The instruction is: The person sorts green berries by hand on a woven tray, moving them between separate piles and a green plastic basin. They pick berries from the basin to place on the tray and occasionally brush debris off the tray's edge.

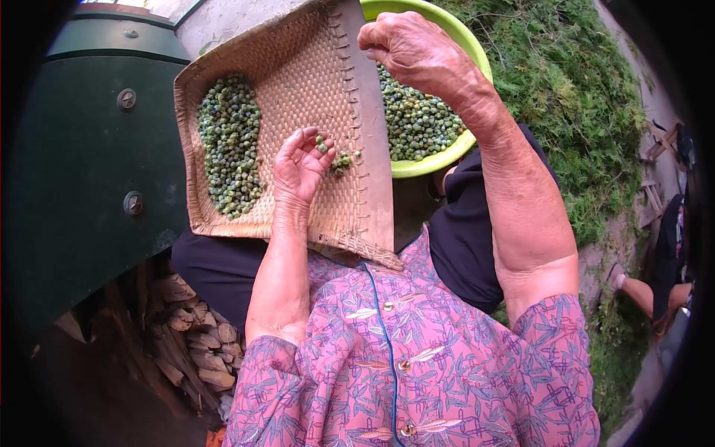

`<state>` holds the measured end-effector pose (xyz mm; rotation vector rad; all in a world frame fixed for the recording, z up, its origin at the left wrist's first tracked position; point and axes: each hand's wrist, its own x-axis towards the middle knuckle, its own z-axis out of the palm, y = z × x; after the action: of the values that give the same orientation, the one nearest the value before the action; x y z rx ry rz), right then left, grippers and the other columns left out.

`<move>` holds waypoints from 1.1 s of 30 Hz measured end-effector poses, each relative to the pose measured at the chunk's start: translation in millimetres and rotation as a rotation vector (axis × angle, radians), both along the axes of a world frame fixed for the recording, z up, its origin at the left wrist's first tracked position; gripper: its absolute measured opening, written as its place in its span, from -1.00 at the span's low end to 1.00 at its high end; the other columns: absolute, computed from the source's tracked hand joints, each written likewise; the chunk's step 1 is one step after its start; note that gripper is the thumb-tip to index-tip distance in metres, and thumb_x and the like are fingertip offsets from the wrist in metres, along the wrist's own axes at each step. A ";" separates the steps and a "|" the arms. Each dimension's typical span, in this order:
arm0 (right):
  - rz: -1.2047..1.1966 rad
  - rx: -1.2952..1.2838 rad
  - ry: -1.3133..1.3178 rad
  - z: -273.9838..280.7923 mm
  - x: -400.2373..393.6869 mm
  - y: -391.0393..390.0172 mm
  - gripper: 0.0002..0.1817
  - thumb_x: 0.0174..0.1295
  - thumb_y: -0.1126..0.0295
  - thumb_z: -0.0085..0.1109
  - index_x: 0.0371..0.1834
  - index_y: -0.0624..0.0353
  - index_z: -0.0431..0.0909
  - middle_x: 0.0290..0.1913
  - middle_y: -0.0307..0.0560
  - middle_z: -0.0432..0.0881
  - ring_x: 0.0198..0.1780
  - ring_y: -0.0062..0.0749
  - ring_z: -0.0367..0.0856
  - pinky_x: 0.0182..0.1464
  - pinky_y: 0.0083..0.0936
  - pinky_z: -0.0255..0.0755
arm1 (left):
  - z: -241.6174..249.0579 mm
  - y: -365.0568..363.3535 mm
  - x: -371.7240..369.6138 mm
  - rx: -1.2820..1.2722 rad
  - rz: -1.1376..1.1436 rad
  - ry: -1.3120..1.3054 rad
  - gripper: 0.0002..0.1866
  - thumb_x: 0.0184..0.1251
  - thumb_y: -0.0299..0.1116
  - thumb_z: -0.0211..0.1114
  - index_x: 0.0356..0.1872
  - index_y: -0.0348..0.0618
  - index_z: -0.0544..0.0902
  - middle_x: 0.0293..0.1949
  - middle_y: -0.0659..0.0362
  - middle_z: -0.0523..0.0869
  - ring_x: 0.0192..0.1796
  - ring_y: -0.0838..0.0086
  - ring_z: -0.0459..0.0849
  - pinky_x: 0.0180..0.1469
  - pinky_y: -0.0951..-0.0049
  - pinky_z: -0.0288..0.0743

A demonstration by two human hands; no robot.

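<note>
My left hand (302, 165) is turned palm up over the woven winnowing basket (298, 86), its fingers curled round a few green berries (321, 144). Just right of it, a small cluster of green berries (341, 163) lies on the weave near the stitched edge. A larger heap of green and dark berries (229, 145) fills the basket's left side. My right hand (417, 52) is raised over the lime-green basin (480, 56), fingers closed and bent under; whatever they hold is hidden. More green berries (421, 123) lie inside the basin.
The basket rests on my lap, with its flat board edge (376, 149) overlapping the basin. A dark green metal panel (97, 149) stands to the left, above stacked firewood (197, 328). Cut green branches (558, 97) cover the ground at right. Another person's leg (639, 294) shows at far right.
</note>
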<state>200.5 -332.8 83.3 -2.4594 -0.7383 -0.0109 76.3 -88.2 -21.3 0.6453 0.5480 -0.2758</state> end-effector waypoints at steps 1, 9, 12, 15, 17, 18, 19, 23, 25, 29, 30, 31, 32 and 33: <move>-0.002 0.009 -0.009 -0.5 -0.3 -0.1 -0.84 0.18 0.36 0.20 -0.22 0.17 0.59 -0.33 0.02 0.59 -0.20 -0.05 0.60 -0.14 -0.22 0.44 | -2.9 -1.3 0.2 0.008 -0.020 -0.012 -0.79 0.30 -0.41 0.22 -0.12 -0.31 0.56 -0.20 0.08 0.63 -0.21 0.34 0.62 -0.13 0.39 0.58; -0.004 0.017 -0.019 -2.0 0.8 -0.4 -0.84 0.17 0.36 0.21 -0.23 0.16 0.58 -0.34 0.02 0.60 -0.22 -0.04 0.60 -0.15 -0.22 0.44 | -15.8 -36.5 -10.4 1.740 -0.635 -0.520 -0.76 0.06 -0.41 0.36 -0.19 -0.12 0.67 -0.37 0.10 0.61 -0.31 0.32 0.63 -0.18 0.33 0.53; -0.003 0.027 -0.025 -2.2 1.2 0.2 -0.84 0.17 0.36 0.21 -0.24 0.16 0.58 -0.34 0.02 0.60 -0.22 -0.04 0.60 -0.16 -0.21 0.44 | -6.2 -51.8 -13.6 1.915 -0.675 -0.523 -0.81 0.11 -0.34 0.33 -0.25 -0.13 0.67 -0.29 0.04 0.62 -0.22 0.15 0.63 -0.11 0.25 0.52; 0.000 0.013 -0.031 -0.7 -0.3 0.5 -0.84 0.17 0.36 0.21 -0.24 0.16 0.58 -0.34 0.02 0.60 -0.22 -0.04 0.60 -0.15 -0.21 0.44 | -13.0 -50.1 -12.5 1.890 -0.621 -0.535 -0.83 0.14 -0.31 0.30 -0.29 -0.13 0.68 -0.28 0.03 0.62 -0.21 0.12 0.62 -0.11 0.20 0.50; -0.014 0.025 -0.029 -0.9 -0.7 0.1 -0.84 0.16 0.36 0.21 -0.24 0.16 0.58 -0.34 0.02 0.60 -0.21 -0.04 0.60 -0.16 -0.21 0.43 | -16.0 -43.8 -9.2 1.708 -0.489 -0.517 -0.85 0.17 -0.34 0.30 -0.30 -0.17 0.67 -0.38 0.10 0.63 -0.31 0.29 0.63 -0.21 0.29 0.51; -0.017 0.025 -0.028 -1.9 0.1 -1.0 -0.84 0.16 0.36 0.21 -0.24 0.16 0.58 -0.34 0.02 0.60 -0.21 -0.04 0.60 -0.16 -0.21 0.43 | -13.6 -38.8 -6.5 1.533 -0.425 -0.461 -0.86 0.18 -0.35 0.29 -0.31 -0.20 0.67 -0.43 0.14 0.64 -0.36 0.40 0.62 -0.27 0.36 0.51; -0.007 0.026 -0.042 -3.4 1.7 -1.5 -0.84 0.17 0.36 0.21 -0.24 0.16 0.58 -0.34 0.02 0.60 -0.21 -0.04 0.60 -0.16 -0.21 0.43 | -10.5 -32.7 -6.0 1.106 -0.392 -0.095 -0.86 0.17 -0.37 0.29 -0.31 -0.21 0.66 -0.36 0.16 0.68 -0.35 0.43 0.65 -0.32 0.43 0.51; -0.007 0.007 -0.020 0.7 0.4 0.6 -0.84 0.17 0.35 0.21 -0.23 0.16 0.58 -0.34 0.01 0.60 -0.21 -0.05 0.60 -0.16 -0.21 0.43 | 3.3 -12.6 -6.0 0.424 -0.100 0.041 -0.79 0.22 -0.44 0.22 -0.13 -0.22 0.60 -0.30 0.23 0.65 -0.35 0.52 0.65 -0.35 0.55 0.53; -0.002 0.058 -0.054 -1.8 -2.1 0.5 -0.84 0.18 0.35 0.21 -0.23 0.16 0.58 -0.33 0.02 0.60 -0.21 -0.05 0.60 -0.16 -0.22 0.44 | 7.8 -13.4 -6.2 0.362 -0.028 0.064 -0.74 0.23 -0.45 0.23 -0.05 -0.21 0.56 -0.27 0.21 0.65 -0.35 0.54 0.64 -0.35 0.59 0.53; -0.004 0.050 -0.031 -2.6 -1.0 0.9 -0.84 0.18 0.35 0.20 -0.22 0.15 0.59 -0.32 0.01 0.61 -0.20 -0.06 0.60 -0.15 -0.23 0.44 | -0.6 -14.8 -8.3 0.888 -0.373 0.054 -0.78 0.15 -0.50 0.29 -0.16 -0.26 0.63 -0.30 0.13 0.68 -0.23 0.41 0.64 -0.20 0.42 0.55; -0.004 0.050 -0.031 -1.4 -0.8 1.2 -0.84 0.18 0.35 0.20 -0.22 0.15 0.59 -0.32 0.01 0.61 -0.20 -0.06 0.60 -0.15 -0.23 0.44 | -5.7 -16.1 -9.2 0.888 -0.372 0.054 -0.78 0.15 -0.50 0.29 -0.16 -0.26 0.63 -0.30 0.13 0.68 -0.23 0.41 0.64 -0.20 0.42 0.55; -0.007 0.020 -0.015 0.1 -0.6 1.3 -0.84 0.18 0.35 0.20 -0.22 0.15 0.59 -0.32 0.01 0.61 -0.20 -0.06 0.60 -0.14 -0.23 0.44 | -14.2 -16.1 -11.1 1.226 -0.455 -0.175 -0.81 0.14 -0.49 0.29 -0.20 -0.24 0.66 -0.32 0.14 0.68 -0.22 0.39 0.64 -0.17 0.40 0.54; -0.011 -0.010 0.001 1.1 -0.6 1.4 -0.85 0.18 0.36 0.20 -0.22 0.15 0.60 -0.32 0.00 0.61 -0.20 -0.07 0.60 -0.14 -0.23 0.44 | -15.9 -18.4 -11.4 1.557 -0.530 -0.419 -0.83 0.12 -0.48 0.30 -0.24 -0.23 0.68 -0.34 0.14 0.67 -0.22 0.37 0.64 -0.13 0.38 0.52; -0.011 -0.010 0.001 1.3 -1.2 1.3 -0.85 0.18 0.36 0.20 -0.22 0.15 0.60 -0.32 0.00 0.61 -0.20 -0.07 0.60 -0.14 -0.23 0.44 | -17.0 -19.5 -11.3 1.691 -0.582 -0.433 -0.84 0.11 -0.47 0.29 -0.26 -0.15 0.70 -0.35 0.09 0.65 -0.22 0.29 0.64 -0.09 0.35 0.50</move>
<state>199.3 -331.5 84.6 -2.4727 -0.7260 -0.0104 65.0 -107.7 -38.3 2.4545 0.0273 -0.1453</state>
